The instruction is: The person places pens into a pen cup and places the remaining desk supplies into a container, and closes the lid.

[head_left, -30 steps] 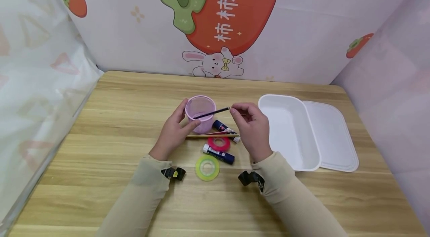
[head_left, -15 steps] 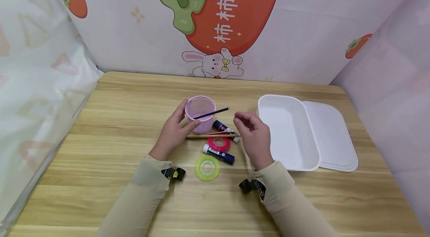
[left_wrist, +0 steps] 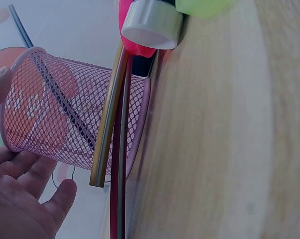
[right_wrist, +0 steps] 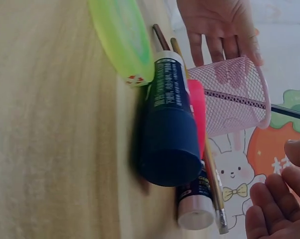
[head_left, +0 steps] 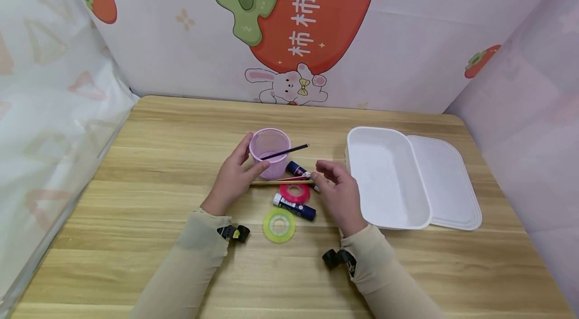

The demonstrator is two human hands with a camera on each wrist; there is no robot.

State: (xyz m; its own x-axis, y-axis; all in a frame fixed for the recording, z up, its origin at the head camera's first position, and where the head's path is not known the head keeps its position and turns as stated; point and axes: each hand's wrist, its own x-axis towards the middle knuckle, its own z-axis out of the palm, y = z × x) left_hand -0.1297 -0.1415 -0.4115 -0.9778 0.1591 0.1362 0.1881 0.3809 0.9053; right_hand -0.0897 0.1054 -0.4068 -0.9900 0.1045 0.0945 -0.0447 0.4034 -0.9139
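Note:
My left hand (head_left: pixel 230 178) holds a pink mesh pen cup (head_left: pixel 270 168), its thumb and fingers around the near and left sides. A dark pencil (head_left: pixel 296 148) leans in the cup with its end above the rim. My right hand (head_left: pixel 340 193) hovers over the ends of a gold pencil (head_left: pixel 271 183) and a red pencil (left_wrist: pixel 118 149), its fingers loosely bent and nothing between them. The pencils lie across a pink-red tape roll (head_left: pixel 295 193) and a glue stick (head_left: pixel 296 171). A second glue stick (head_left: pixel 296 208) and a yellow-green tape roll (head_left: pixel 279 226) lie nearer me.
Right of my right hand stands a white plastic box (head_left: pixel 390 178), with its white lid (head_left: pixel 448 183) beside it, partly hidden by the box. A printed cloth (head_left: pixel 181 58) hangs behind the wooden table (head_left: pixel 149 168).
My right hand has let go of the dark pencil, which now leans in the cup, and moved down toward the ends of the lying pencils. The left hand has stayed at the cup.

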